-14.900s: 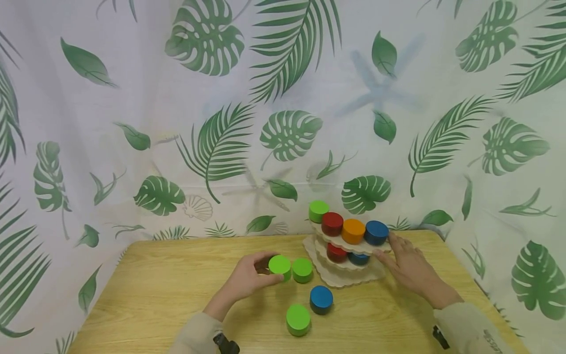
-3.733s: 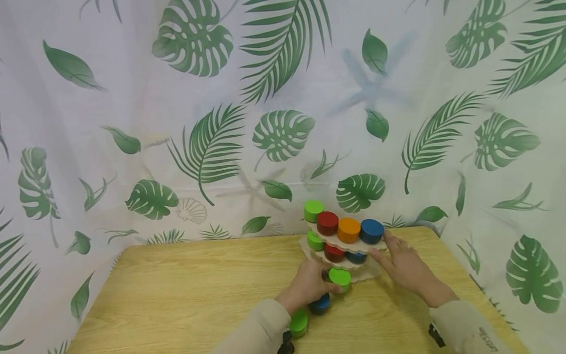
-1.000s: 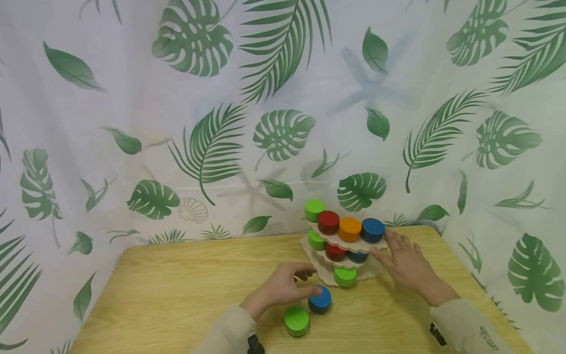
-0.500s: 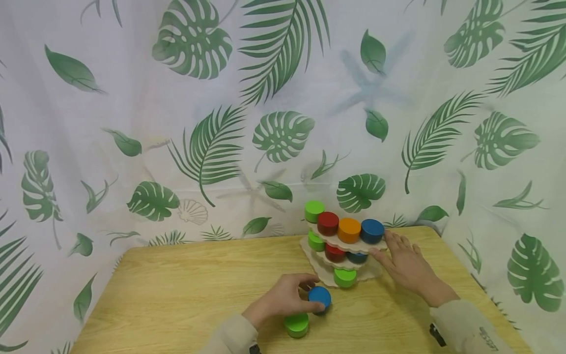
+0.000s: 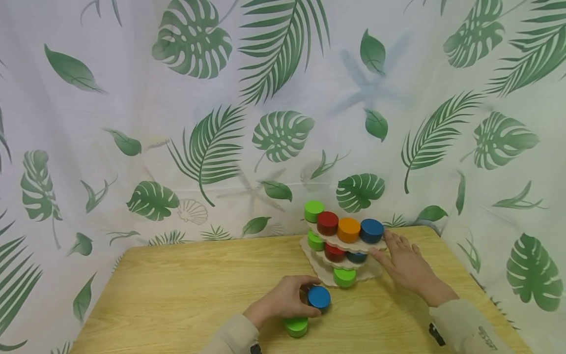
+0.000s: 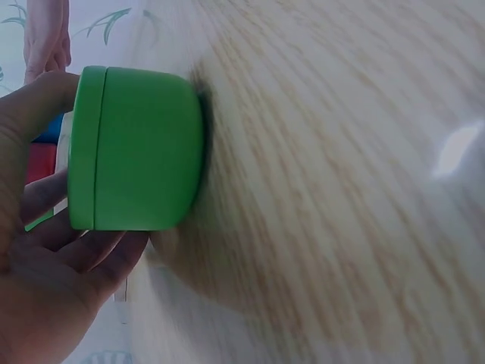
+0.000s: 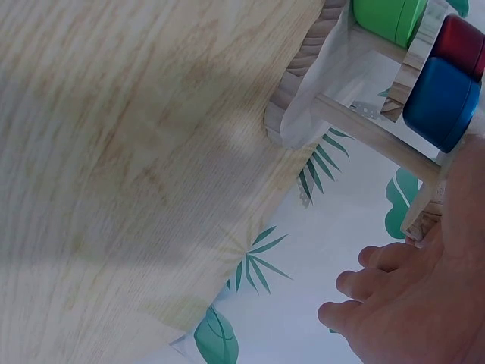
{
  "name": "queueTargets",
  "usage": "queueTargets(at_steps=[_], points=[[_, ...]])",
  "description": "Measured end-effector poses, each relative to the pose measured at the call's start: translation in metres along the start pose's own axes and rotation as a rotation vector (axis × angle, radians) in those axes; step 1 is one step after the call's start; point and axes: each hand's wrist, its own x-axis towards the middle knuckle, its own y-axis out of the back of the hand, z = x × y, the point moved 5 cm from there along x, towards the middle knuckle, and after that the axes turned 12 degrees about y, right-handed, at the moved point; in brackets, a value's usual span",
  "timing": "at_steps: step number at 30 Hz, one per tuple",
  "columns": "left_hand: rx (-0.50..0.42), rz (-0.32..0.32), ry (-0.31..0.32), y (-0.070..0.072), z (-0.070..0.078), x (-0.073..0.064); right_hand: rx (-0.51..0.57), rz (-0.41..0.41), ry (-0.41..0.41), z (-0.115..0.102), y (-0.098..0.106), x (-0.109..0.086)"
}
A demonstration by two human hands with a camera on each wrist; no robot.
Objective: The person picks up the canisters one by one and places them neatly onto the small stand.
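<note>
My left hand (image 5: 285, 298) grips a round blue tin (image 5: 319, 297) low over the table, thumb in front and fingers behind. A green tin (image 6: 140, 152) fills much of the left wrist view and hides the blue one there; in the head view it sits partly under the wrist. My right hand (image 5: 409, 263) holds the right end of the top tier of a scalloped wooden stand (image 5: 322, 271), thumb at its front edge. Green, red, orange and blue tins stand on the top tier. Green, red and blue ones show on the middle tier, and a green tin (image 5: 344, 277) on the base.
The wood-grain table (image 5: 185, 285) ends at the back against a leaf-print cloth (image 5: 283, 73). In the right wrist view, a wooden post (image 6: 125, 284) is absent from sight on the left, while a dowel (image 7: 379, 136) joins the stand's tiers.
The left hand has come from beside the blue tin to close around it. Earlier it set green tins on the middle tier and base. The right hand stays at the stand.
</note>
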Motion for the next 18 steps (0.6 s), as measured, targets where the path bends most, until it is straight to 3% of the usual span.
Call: queueTargets(at_steps=[18], points=[[0.014, 0.012, 0.022, -0.0013, -0.0048, 0.0018, 0.007, -0.003, -0.008, -0.0013, 0.0004, -0.0003]])
